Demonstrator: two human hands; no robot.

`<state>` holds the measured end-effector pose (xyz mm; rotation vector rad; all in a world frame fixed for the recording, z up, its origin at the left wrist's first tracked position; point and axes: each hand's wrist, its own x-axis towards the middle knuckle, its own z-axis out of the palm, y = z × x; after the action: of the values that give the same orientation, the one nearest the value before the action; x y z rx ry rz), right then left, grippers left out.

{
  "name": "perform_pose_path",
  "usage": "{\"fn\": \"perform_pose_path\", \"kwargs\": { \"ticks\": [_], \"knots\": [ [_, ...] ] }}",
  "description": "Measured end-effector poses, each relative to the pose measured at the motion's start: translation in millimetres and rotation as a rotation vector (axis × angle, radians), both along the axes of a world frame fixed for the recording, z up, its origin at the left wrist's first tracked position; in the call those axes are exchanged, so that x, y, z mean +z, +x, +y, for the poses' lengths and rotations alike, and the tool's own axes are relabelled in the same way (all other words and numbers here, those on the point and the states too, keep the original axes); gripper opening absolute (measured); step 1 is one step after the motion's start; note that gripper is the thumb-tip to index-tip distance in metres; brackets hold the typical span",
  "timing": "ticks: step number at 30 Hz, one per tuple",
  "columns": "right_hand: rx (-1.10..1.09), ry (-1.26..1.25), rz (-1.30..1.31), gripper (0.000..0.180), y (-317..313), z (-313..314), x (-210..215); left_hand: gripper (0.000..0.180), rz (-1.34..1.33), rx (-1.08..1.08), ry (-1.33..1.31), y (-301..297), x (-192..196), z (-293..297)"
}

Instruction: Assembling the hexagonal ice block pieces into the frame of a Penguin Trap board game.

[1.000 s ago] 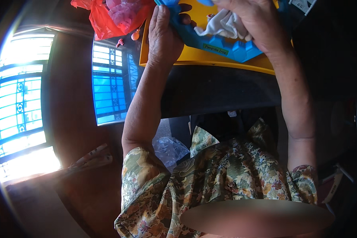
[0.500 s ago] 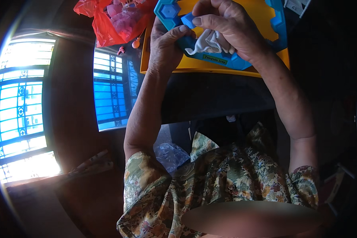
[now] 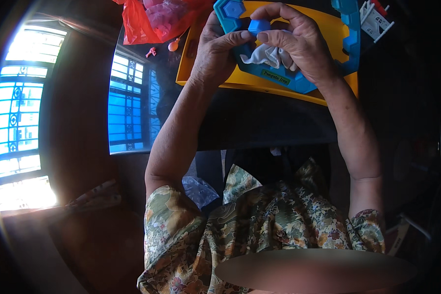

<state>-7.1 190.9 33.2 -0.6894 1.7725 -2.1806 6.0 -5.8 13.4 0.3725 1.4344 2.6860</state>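
Observation:
A blue hexagonal plastic game frame (image 3: pixel 299 81) lies on a yellow tray (image 3: pixel 259 88) at the top of the view. My left hand (image 3: pixel 215 49) grips the frame's left side, thumb pressed against a small blue hexagon block (image 3: pixel 258 26). My right hand (image 3: pixel 301 41) curls over the frame's middle, its fingers on the same blue block, with a crumpled white cloth (image 3: pixel 269 55) bunched under the palm. Another blue hexagon piece (image 3: pixel 234 10) sits in the frame's top-left corner.
A red plastic bag (image 3: pixel 152 19) with pink items lies at the top left of the dark table (image 3: pixel 259 122). A small pink piece (image 3: pixel 152 51) and an orange one (image 3: pixel 173 45) lie beside the tray. A white plastic part (image 3: pixel 375 19) sits top right. Bright windows (image 3: pixel 14 122) at left.
The frame and both hands have shifted lower in view and closer to me. My right-hand fingers have closed onto the small blue block above the white cloth.

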Motion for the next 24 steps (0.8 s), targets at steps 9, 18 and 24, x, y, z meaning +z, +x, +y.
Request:
{"fn": "perform_pose_path", "kwargs": {
  "ticks": [9, 18, 24],
  "knots": [
    [-0.172, 0.130, 0.173, 0.020, -0.9, -5.0, -1.1, 0.058, 0.032, -0.041, -0.021, -6.8, -9.4, -6.1],
    [-0.050, -0.068, 0.006, 0.013, -11.5, -5.1, -14.7, 0.046, 0.003, -0.017, -0.010, -14.6, -20.1, -17.3],
    [0.014, -0.099, -0.059, 0.014, -12.4, -2.0, -18.8, 0.057, 0.125, -0.032, -0.312, -23.4, -36.6, -36.0]
  ]
}}
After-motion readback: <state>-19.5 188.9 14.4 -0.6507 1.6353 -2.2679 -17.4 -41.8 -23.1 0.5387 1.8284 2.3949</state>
